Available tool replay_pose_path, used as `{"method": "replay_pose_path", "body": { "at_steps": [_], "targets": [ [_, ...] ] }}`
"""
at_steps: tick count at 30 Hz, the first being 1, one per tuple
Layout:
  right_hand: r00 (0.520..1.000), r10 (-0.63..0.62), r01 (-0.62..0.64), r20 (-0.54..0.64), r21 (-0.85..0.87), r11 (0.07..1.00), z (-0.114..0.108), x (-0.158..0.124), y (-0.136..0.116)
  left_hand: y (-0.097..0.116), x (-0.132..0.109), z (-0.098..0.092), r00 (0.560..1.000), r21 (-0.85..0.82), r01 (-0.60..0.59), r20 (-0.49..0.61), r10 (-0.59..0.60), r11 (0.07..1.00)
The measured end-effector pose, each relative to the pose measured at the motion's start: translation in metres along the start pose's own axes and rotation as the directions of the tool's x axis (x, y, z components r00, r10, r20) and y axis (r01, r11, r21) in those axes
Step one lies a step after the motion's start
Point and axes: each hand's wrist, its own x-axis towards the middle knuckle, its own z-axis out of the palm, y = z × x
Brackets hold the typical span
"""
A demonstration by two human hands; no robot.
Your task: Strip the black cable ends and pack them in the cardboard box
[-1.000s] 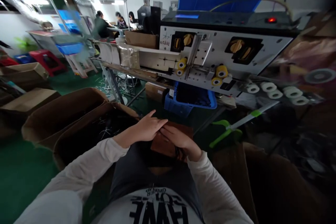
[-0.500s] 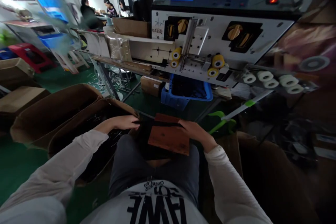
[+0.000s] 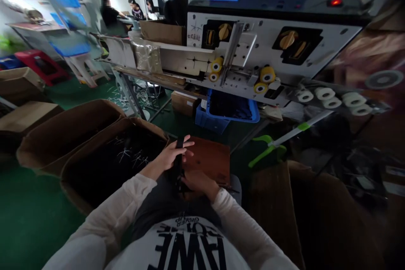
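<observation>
A narrow black strap [image 3: 180, 142] runs up and down over my lap. Its upper part is in my left hand [image 3: 169, 156], caught in the grip while several fingertips stick out to the right. Lower down, my right hand [image 3: 199, 181] has its fingers curled closed around the strap's bottom part, where detail is dark. Behind and right of both hands lies a flat reddish-brown board [image 3: 210, 156] on my lap, partly covered by the right hand and wrist.
A cardboard box with black items and white ties [image 3: 125, 154] stands at my left, another open carton [image 3: 291, 202] at my right. Ahead is a machine with yellow rollers [image 3: 265, 74], a blue crate [image 3: 257, 114] below it. Several people [image 3: 136, 10] sit far off.
Both hands have come together over my lap. The black strap, earlier stretched sideways between them across the board, now stands upright, and more of the board shows.
</observation>
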Motion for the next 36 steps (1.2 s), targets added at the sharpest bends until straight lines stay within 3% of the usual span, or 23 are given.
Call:
{"method": "replay_pose_path", "body": {
  "at_steps": [3,6,11,14,16,18,19,23,24,26,28,30,33,36],
  "targets": [
    [0.997,-0.071,0.07,-0.016,-0.054,0.996,-0.016,-0.015,-0.008,-0.015,0.004,-0.017,0.997,0.379,0.081,-0.01,-0.083,0.922],
    [0.988,-0.153,0.149,-0.032,-0.109,0.983,-0.049,-0.027,-0.001,-0.029,-0.001,-0.027,0.966,0.557,0.18,0.053,-0.251,0.811],
    [0.951,-0.28,0.287,0.127,-0.034,0.957,-0.087,-0.017,0.013,-0.036,-0.014,-0.024,0.904,0.511,0.229,0.205,-0.376,0.829],
    [0.935,-0.282,0.291,0.213,-0.011,0.957,-0.09,-0.005,0.016,-0.037,-0.018,-0.02,0.834,0.533,0.205,0.344,-0.431,0.821],
    [0.926,-0.286,0.295,0.249,-0.001,0.955,-0.087,-0.001,0.016,-0.039,-0.017,-0.015,0.835,0.606,0.14,0.352,-0.422,0.783],
    [0.933,-0.288,0.296,0.216,-0.003,0.955,-0.086,-0.001,0.017,-0.042,-0.017,-0.01,0.852,0.677,0.109,0.313,-0.419,0.728],
    [0.945,-0.273,0.281,0.18,-0.02,0.96,-0.086,-0.002,0.02,-0.043,-0.018,-0.009,0.841,0.689,0.116,0.315,-0.44,0.716],
    [0.985,-0.173,0.173,0.007,-0.067,0.983,-0.088,-0.007,0.039,-0.038,-0.023,-0.009,0.724,0.56,0.237,0.444,-0.529,0.794],
    [0.984,-0.175,0.174,-0.029,-0.018,0.985,-0.086,-0.006,0.044,-0.036,-0.025,-0.009,0.712,0.505,0.268,0.47,-0.521,0.821],
    [0.978,-0.178,0.197,-0.111,0.191,0.962,-0.074,-0.003,0.05,-0.033,-0.026,-0.008,0.743,0.392,0.297,0.478,-0.468,0.871],
    [0.973,-0.129,0.208,-0.19,0.494,0.844,-0.055,0.003,0.049,-0.032,-0.026,-0.003,0.825,0.267,0.298,0.411,-0.388,0.916],
    [0.973,-0.024,0.193,-0.227,0.762,0.617,-0.032,0.009,0.044,-0.033,-0.023,0.002,0.896,0.169,0.316,0.271,-0.352,0.934],
    [0.97,0.131,0.16,-0.207,0.94,0.301,-0.009,0.012,0.034,-0.037,-0.02,0.007,0.93,0.118,0.348,0.081,-0.359,0.93],
    [0.963,0.207,0.135,-0.174,0.973,0.19,-0.005,0.011,0.028,-0.044,-0.018,0.009,0.947,0.179,0.321,-0.077,-0.312,0.93]
  ]
}}
